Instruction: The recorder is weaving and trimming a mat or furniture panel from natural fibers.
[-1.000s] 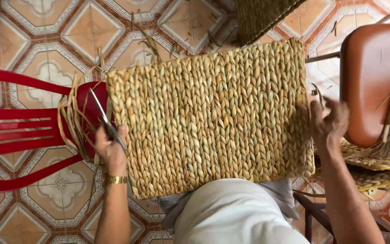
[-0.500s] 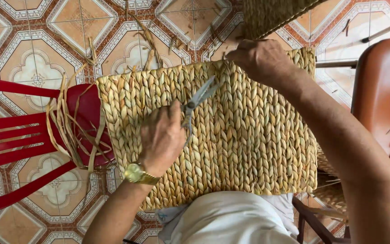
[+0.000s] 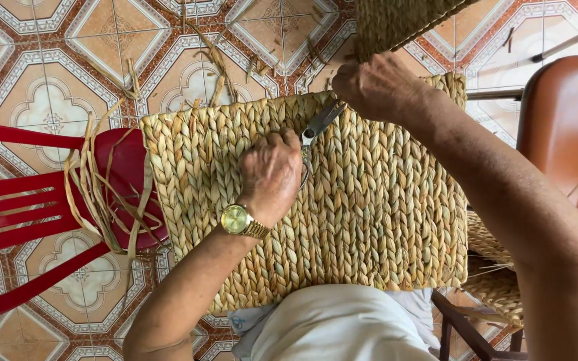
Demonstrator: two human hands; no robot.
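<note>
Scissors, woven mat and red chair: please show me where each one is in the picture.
scissors (image 3: 319, 124), head view, on the metal blades.
woven mat (image 3: 382, 220), head view, on its braided middle.
red chair (image 3: 125, 160), head view, on the bare seat.

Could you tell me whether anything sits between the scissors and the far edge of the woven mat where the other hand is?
Nothing visible does. The left hand holds the scissors directly over the woven mat, blades pointing at the far edge, where the right hand grips it.
</note>
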